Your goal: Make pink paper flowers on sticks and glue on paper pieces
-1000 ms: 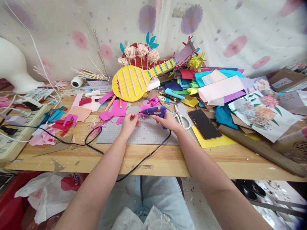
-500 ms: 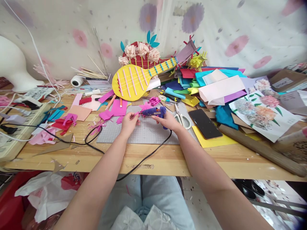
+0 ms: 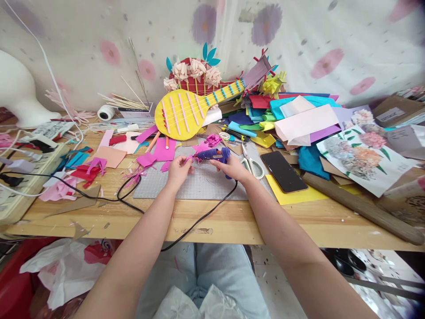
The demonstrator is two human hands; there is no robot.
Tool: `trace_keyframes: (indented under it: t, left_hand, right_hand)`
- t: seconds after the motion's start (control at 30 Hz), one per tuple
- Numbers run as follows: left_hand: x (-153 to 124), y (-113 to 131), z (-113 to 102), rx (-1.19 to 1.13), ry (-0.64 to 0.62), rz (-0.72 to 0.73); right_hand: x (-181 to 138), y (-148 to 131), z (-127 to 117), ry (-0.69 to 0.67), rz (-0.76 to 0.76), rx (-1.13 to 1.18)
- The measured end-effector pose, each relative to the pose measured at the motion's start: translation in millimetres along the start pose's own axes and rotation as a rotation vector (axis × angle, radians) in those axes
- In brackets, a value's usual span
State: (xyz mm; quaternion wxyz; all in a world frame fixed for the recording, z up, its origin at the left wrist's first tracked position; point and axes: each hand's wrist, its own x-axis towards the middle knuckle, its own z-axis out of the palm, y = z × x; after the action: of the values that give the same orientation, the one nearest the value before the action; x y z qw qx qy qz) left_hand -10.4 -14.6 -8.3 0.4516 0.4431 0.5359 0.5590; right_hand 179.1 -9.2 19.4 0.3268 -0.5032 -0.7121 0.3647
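Observation:
My right hand [image 3: 230,167] is wrapped round a blue hot glue gun [image 3: 214,154], its nozzle pointing left. Its black cord runs down from the handle over the table edge. My left hand [image 3: 180,170] pinches a small piece of magenta paper [image 3: 188,158] right at the nozzle tip; the fingers partly cover it. Both hands are above a grey cutting mat [image 3: 206,188]. Just behind the glue gun are a magenta paper flower [image 3: 213,140] and cut magenta petals. White-handled scissors [image 3: 254,168] lie right of my right hand.
A yellow paper lute [image 3: 182,115] stands at the back. Right are a phone [image 3: 284,172], a wooden stick [image 3: 361,208], a flower picture [image 3: 365,155] and stacked coloured paper [image 3: 307,124]. Left are paper scraps [image 3: 109,155], a looped black cord [image 3: 122,200] and a power strip [image 3: 29,181].

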Motion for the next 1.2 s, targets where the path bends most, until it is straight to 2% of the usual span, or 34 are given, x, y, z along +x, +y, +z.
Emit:
trace_keyframes:
  t: [0.17,0.4,0.57,0.63,0.77,0.87,1.03,1.2]
  left_hand:
    - [0.2,0.1,-1.6,-0.013,-0.027,0.004]
    - [-1.6,-1.7,-3.8,-0.061,-0.039,-0.005]
    - [4.5,2.3,-6.7,0.008,-0.013,0.033]
    - [9.2,11.4,-7.6,0.169,-0.002,0.148]
    - [19.8,35.7,-5.9,0.67,-0.027,0.605]
    - [28.6,45.6,-2.1,0.884,-0.089,0.795]
    - [40.9,41.4,1.5,0.969,-0.222,0.933]
    - [47.2,33.5,1.0,1.037,-0.227,1.001]
  right_hand:
    - [-0.6,0.1,-3.1,0.036,0.03,0.077]
    - [5.4,7.6,-5.6,0.207,0.086,0.579]
    - [11.3,15.6,-2.0,0.338,0.144,0.734]
    - [12.3,17.2,-0.6,0.348,0.158,0.762]
    - [13.1,18.4,-0.2,0.345,0.154,0.798]
    - [12.9,18.1,-1.2,0.334,0.147,0.829]
    - [13.0,17.8,-2.4,0.332,0.157,0.85]
    - [13.7,18.5,-2.2,0.317,0.156,0.82]
